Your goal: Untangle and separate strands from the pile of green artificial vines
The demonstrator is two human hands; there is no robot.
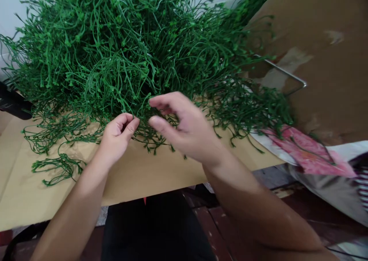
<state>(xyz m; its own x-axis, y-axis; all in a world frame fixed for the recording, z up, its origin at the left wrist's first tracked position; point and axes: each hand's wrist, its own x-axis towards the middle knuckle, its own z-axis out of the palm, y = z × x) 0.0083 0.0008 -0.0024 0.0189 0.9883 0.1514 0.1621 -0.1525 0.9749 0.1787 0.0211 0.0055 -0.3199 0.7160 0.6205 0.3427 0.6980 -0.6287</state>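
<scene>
A large tangled heap of green plastic plant stems [120,53] with small budded tips covers the back of the table. My left hand [119,136] is at the heap's front edge, thumb and index finger pinched together on a thin green stem [132,114]. The lower end of that stem is hidden by the fingers. Just to the right, my right hand [184,126] hovers in front of the heap with thumb and fingers apart, and I see nothing between them. A small loose clump of stems [60,167] lies on the table left of my left hand.
The tan tabletop [149,169] ends close to my lap. A large cardboard sheet [324,69] with a bent metal rod [281,69] stands at the right. Pink patterned cloth [310,149] lies below it. A black object [14,101] sits at the left edge.
</scene>
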